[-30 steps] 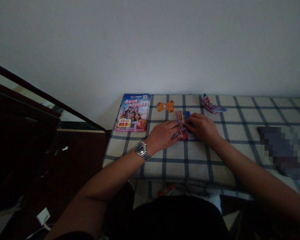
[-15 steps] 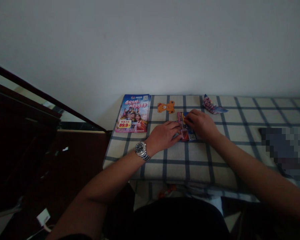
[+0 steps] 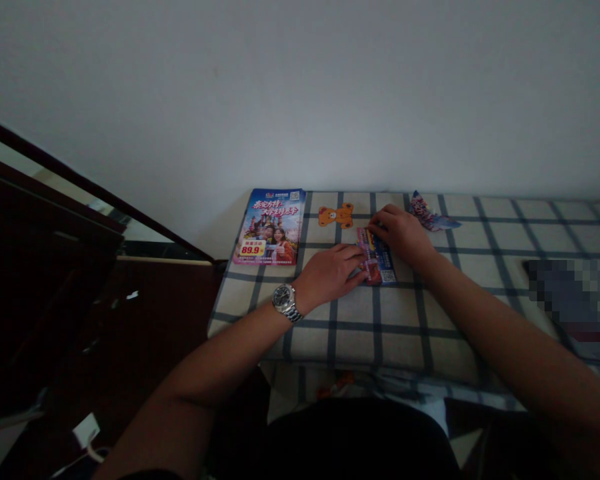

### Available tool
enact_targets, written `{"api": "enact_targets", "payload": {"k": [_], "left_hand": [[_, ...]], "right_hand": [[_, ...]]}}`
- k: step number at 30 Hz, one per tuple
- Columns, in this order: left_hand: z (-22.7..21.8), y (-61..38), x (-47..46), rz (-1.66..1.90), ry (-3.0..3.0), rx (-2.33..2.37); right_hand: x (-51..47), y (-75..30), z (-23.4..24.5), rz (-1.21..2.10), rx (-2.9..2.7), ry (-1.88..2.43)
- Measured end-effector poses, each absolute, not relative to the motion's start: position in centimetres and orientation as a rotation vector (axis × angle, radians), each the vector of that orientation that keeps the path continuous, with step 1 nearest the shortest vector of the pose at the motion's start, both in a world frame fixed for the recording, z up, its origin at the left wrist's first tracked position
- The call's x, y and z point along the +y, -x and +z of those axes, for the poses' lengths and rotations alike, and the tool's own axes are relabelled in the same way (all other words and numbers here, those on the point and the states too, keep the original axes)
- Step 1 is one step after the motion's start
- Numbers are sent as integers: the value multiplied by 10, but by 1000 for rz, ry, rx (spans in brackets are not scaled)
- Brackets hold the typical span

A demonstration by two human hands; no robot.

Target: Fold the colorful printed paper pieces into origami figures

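Note:
A small folded leaflet (image 3: 379, 257), pink on the left and blue on the right with a QR code at its lower right corner, lies on the checked cloth. My left hand (image 3: 333, 270), with a metal watch (image 3: 285, 300) on the wrist, lies along its left edge, fingers stretched out and fingertips on the paper. At the leaflet's top edge, the thumb and fingers of my right hand (image 3: 400, 230) are pinched together on the paper. Part of the leaflet's left side is hidden under my left fingers.
Flyers (image 3: 271, 227) with a castle picture lie stacked at the left. An orange bear on the cloth (image 3: 336, 215) shows behind my hands. A folded paper piece (image 3: 430, 215) sits at the back right, a blurred dark object (image 3: 570, 307) farther right. Behind is the wall (image 3: 330, 93).
My right hand has shifted up from the leaflet's right part to its top edge, uncovering more of the blue side. My left hand stays in place; the view has moved slightly.

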State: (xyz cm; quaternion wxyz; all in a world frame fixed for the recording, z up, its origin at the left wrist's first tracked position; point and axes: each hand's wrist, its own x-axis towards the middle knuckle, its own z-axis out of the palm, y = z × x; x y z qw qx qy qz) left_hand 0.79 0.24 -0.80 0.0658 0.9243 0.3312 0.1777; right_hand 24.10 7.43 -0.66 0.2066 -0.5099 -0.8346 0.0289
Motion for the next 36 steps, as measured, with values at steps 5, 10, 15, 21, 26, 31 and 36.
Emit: {"api": "enact_targets", "payload": {"k": [5,10,15,21,26,31,36], "left_hand": [[-8,-8,3,549,-2805,1009],[-10,-8,4,551,-2815,1006],[-15,-8,5,574,-2815,1008],[-14,-6,6,596,-2828,1001],[-10,-6,6,580,-2812,1018],[-9,-6,4,610,-2770,1081],[-9,-4,2,670,-2728,1151]], "right_hand": [[76,-240,-8,61,-2304,1414],[79,-239,-13,23,-2308,1443],[79,-241,-13,75,-2294,1447],[65,-249,-15,204,-2284,1260],[53,-258,-24,142,-2361,1130],[45,-263,-22,58,-2421,1153],[39,-265,-17,41,-2448,1132]]}}
